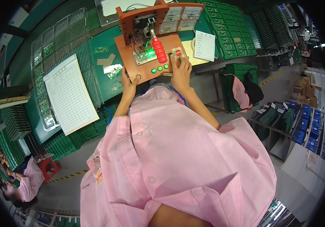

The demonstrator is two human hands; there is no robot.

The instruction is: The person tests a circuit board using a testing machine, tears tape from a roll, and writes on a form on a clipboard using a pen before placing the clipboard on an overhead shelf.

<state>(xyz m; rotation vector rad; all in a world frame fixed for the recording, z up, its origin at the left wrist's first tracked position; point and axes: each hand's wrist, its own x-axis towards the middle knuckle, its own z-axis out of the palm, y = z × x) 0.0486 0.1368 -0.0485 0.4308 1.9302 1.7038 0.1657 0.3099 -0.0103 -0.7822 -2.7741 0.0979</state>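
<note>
An orange test fixture [126, 67] stands in front of me, with a red-handled toggle clamp [159, 51] lowered over a green-lit circuit board [146, 54]. My left hand [127, 86] holds the fixture's near left corner, thumb on the front edge and fingers along the side. At the right side, my right hand [181, 72] has its fingers apart, the tips touching the panel by a red rocker switch [178, 53]. Three green buttons [160, 69] glow between the hands. Analog meters [187, 25] sit on the upper right of the fixture.
Left of the fixture lie loose circuit boards [113, 71], a form sheet [71, 96] and a clear tray [37, 81]. A printed card [205, 46] and green trays of boards [230, 30] are at the right. Another person [28, 179] sits at the lower left.
</note>
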